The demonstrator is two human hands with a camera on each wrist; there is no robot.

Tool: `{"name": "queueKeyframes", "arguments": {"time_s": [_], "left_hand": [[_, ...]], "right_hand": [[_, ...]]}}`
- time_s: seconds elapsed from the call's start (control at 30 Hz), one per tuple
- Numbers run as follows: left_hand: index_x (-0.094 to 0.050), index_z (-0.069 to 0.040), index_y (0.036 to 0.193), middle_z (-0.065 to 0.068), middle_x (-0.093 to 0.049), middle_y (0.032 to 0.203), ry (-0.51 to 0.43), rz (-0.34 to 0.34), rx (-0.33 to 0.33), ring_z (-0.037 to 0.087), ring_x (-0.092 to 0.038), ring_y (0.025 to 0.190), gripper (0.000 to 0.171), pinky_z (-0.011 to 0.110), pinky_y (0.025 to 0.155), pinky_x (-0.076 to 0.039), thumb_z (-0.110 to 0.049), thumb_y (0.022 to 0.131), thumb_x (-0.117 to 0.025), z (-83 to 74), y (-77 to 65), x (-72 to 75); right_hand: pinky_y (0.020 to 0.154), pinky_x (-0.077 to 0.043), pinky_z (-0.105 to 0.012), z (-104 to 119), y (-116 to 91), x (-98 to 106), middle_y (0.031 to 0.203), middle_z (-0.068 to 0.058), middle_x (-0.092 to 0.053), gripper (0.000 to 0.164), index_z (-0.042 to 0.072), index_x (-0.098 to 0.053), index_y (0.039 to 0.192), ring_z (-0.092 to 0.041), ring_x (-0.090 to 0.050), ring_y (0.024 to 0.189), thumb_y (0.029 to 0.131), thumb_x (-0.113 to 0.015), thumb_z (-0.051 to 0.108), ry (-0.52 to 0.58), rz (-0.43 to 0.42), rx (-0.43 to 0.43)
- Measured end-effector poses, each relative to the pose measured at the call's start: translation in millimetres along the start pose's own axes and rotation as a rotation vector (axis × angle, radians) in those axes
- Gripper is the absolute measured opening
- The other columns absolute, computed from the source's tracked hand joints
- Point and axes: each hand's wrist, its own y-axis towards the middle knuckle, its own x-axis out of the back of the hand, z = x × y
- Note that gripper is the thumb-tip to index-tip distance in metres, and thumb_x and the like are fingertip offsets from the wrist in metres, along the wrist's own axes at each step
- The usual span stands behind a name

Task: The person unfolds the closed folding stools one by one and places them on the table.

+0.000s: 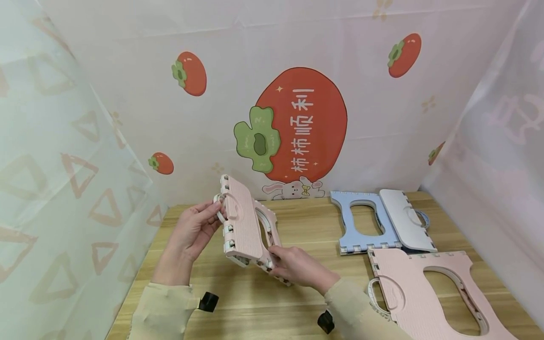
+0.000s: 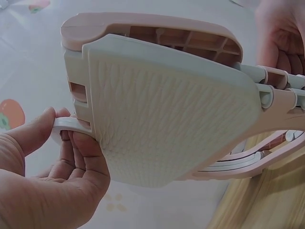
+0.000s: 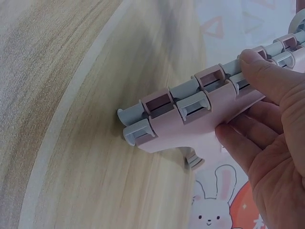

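Note:
A pink and white folding step stool (image 1: 244,219), partly folded, is tilted up over the wooden table between my hands. My left hand (image 1: 193,233) pinches its white loop handle (image 2: 71,125) between thumb and fingers. With thumb on one side and fingers on the other, my right hand (image 1: 299,267) grips the stool's hinged edge (image 3: 190,98). A textured white panel (image 2: 167,109) faces the left wrist camera. The tip of the hinged edge comes close to the tabletop in the right wrist view.
A blue and white folding stool (image 1: 345,219) lies flat at the table's back right. In front of it lies another pink folding stool (image 1: 414,278), its white handle (image 1: 374,297) sticking out leftward. A printed curtain (image 1: 221,118) rises behind the wooden table (image 1: 306,222) and along both sides.

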Motion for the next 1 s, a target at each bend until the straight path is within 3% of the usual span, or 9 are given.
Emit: {"name": "queueKeyframes", "arguments": {"time_s": [0.47,1.0], "left_hand": [[-0.073,0.0,0.106,0.006,-0.074,0.089,-0.018,0.001,-0.005,0.013,-0.07,0.081,0.014,0.024,0.079,-0.059,-0.009,0.102,-0.062,-3.4,1.3,-5.5],[-0.073,0.001,0.105,0.006,-0.074,0.089,-0.006,0.042,-0.005,0.015,-0.069,0.082,0.016,0.026,0.081,-0.059,-0.008,0.103,-0.06,-6.5,2.4,-11.0]], "right_hand": [[0.066,-0.05,-0.017,2,0,-1,0.089,0.009,-0.066,0.032,0.013,-0.061,0.116,0.001,-0.055,0.075,0.091,-0.079,0.022,0.018,0.001,-0.01],[0.074,-0.056,-0.02,2,0,-3,0.099,0.004,-0.072,0.033,0.012,-0.061,0.119,0.0,-0.064,0.088,0.093,-0.078,0.023,0.054,-0.006,-0.003]]}}
